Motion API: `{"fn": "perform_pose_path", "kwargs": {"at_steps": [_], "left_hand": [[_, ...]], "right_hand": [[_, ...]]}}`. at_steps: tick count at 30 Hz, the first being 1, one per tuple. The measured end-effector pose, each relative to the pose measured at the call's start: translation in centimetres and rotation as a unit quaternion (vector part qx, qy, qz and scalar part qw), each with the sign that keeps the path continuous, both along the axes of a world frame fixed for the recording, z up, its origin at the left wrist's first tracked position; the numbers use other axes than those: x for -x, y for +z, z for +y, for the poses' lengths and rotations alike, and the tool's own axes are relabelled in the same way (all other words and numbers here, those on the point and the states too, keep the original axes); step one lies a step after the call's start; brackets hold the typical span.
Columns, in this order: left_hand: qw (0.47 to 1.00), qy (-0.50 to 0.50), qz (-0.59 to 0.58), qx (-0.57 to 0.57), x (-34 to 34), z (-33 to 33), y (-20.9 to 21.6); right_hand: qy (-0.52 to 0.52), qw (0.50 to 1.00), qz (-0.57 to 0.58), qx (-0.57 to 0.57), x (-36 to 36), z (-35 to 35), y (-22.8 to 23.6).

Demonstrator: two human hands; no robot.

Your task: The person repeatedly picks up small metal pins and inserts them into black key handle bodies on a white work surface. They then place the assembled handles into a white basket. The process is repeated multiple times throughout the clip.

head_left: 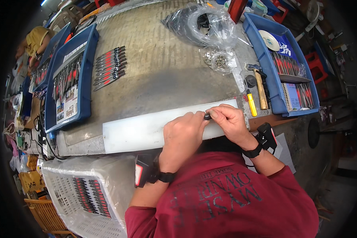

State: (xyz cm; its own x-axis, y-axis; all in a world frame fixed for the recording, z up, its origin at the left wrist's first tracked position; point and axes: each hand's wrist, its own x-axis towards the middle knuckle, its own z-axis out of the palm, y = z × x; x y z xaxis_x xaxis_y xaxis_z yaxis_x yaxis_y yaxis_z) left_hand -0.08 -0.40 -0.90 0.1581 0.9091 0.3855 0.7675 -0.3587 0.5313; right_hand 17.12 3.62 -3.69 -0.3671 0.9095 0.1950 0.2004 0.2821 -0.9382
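My left hand and my right hand meet over the right part of a long white board at the table's near edge. Between their fingertips is a small black part, pinched from both sides. The fingers cover most of it, so its kind cannot be made out. Just right of the board lie a yellow-handled screwdriver and a hammer with a wooden handle. A dark round piece sits beside the hammer.
A row of red-and-black hand tools lies far left, next to a blue bin. Another blue bin stands right. Clear plastic bags lie at the back, one holding small metal parts. A white basket with tools is lower left.
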Motion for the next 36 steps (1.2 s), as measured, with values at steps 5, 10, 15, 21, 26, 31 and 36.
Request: {"fn": "perform_pose_path", "kwargs": {"at_steps": [5,10,15,21,26,31,36], "left_hand": [[1.000,-0.020,-0.021,0.011,0.4,0.2,-0.3],[1.000,-0.002,-0.008,-0.012,-0.1,0.0,-0.2],[1.000,0.004,-0.008,0.004,-0.1,-0.1,0.1],[1.000,-0.002,-0.012,0.022,0.2,0.1,0.2],[1.000,-0.006,-0.013,0.024,0.3,0.2,0.1],[0.998,-0.044,-0.033,0.035,0.9,0.4,0.0],[1.000,-0.013,-0.002,-0.004,0.1,0.1,0.2]], "right_hand": [[0.017,0.996,-0.023,-0.083,-0.2,0.1,0.1],[-0.014,0.994,-0.028,-0.103,0.2,0.1,0.3],[-0.033,0.997,0.053,0.039,0.7,-0.1,0.0],[0.011,0.991,0.062,0.116,0.0,0.1,0.7],[0.000,0.998,0.037,0.053,0.5,0.3,0.3],[0.037,0.998,-0.013,-0.042,-0.3,0.5,0.9],[-0.005,0.994,-0.004,-0.110,0.3,0.4,0.4]]}}
